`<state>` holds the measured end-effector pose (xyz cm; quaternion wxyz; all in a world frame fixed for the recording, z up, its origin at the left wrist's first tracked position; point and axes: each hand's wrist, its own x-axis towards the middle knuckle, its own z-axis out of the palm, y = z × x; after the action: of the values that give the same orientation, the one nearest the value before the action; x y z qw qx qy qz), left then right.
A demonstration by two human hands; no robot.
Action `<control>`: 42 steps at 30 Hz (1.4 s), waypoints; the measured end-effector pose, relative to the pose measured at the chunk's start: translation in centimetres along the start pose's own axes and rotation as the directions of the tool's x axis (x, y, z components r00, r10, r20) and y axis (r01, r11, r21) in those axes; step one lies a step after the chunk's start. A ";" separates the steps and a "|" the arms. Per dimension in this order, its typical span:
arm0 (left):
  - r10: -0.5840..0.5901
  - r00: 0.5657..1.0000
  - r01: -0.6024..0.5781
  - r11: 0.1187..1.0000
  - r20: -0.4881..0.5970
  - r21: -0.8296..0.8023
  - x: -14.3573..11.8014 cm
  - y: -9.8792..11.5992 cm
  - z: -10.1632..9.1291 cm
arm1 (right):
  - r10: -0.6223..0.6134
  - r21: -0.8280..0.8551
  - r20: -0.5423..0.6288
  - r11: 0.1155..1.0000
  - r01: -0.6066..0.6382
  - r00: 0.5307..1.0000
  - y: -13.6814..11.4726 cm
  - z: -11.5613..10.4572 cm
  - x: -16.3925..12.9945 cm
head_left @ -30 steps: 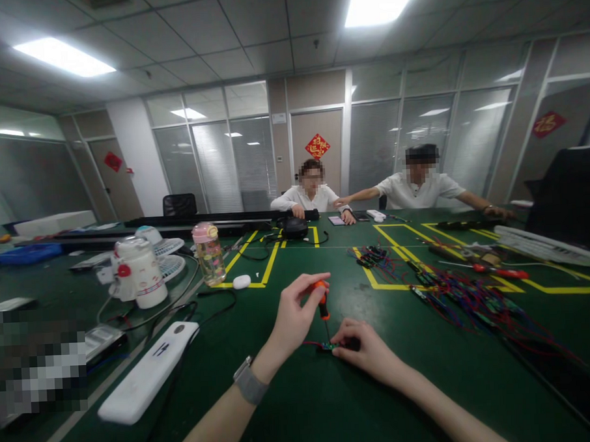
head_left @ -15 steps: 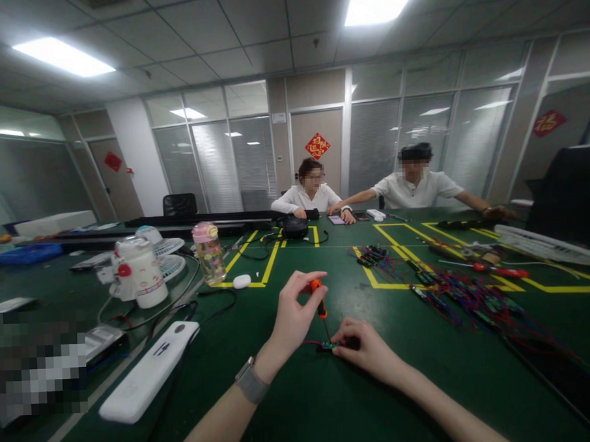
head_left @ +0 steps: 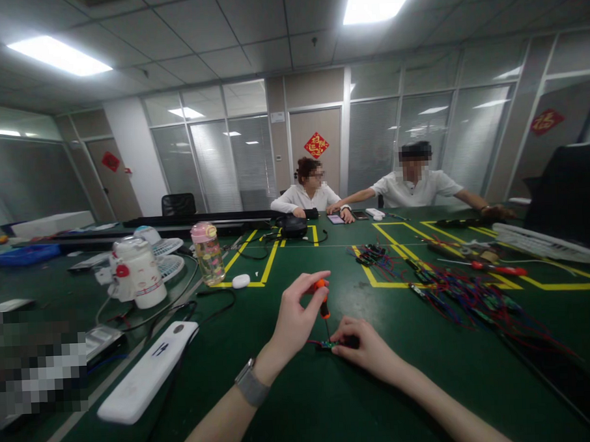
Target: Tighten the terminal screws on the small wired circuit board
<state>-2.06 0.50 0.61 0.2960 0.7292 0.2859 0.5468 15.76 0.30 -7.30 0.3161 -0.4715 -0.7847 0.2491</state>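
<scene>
Pinching one orange screwdriver point(head_left: 322, 298) upright, left hand point(head_left: 294, 322) grip closed on handle; right hand point(head_left: 366, 349) pressing one small circuit board point(head_left: 328, 344) onto tabletop point(head_left: 303, 403). Wire pile point(head_left: 467, 298) at 2 o'clock; one white remote point(head_left: 148, 374) at 9.

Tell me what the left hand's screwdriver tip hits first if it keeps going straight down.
The left hand holds the orange screwdriver upright, tip down. Straight on, it meets the small circuit board that the right hand pins to the green table. Whether it touches already is unclear.

A pink-capped bottle point(head_left: 208, 253) stands near 2 seated people point(head_left: 309, 193).
</scene>
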 end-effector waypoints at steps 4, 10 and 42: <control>0.011 0.999 -0.009 0.998 0.033 -0.054 0.0 0.0 0.0 | -0.005 0.007 0.008 1.000 0.005 1.000 0.1 0.0 0.0; 0.054 0.996 -0.050 0.997 -0.072 0.053 0.1 -0.3 0.2 | 0.011 -0.012 0.011 1.000 -0.011 1.000 -0.1 -0.1 0.0; 0.070 0.993 -0.067 0.997 -0.094 0.039 -0.1 -0.6 0.2 | -0.007 0.000 -0.007 1.000 0.007 1.000 0.5 0.2 0.1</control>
<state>-1.90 0.81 0.10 0.2500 0.7167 0.2844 0.5856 15.88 0.59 -7.77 0.3198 -0.4698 -0.7851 0.2462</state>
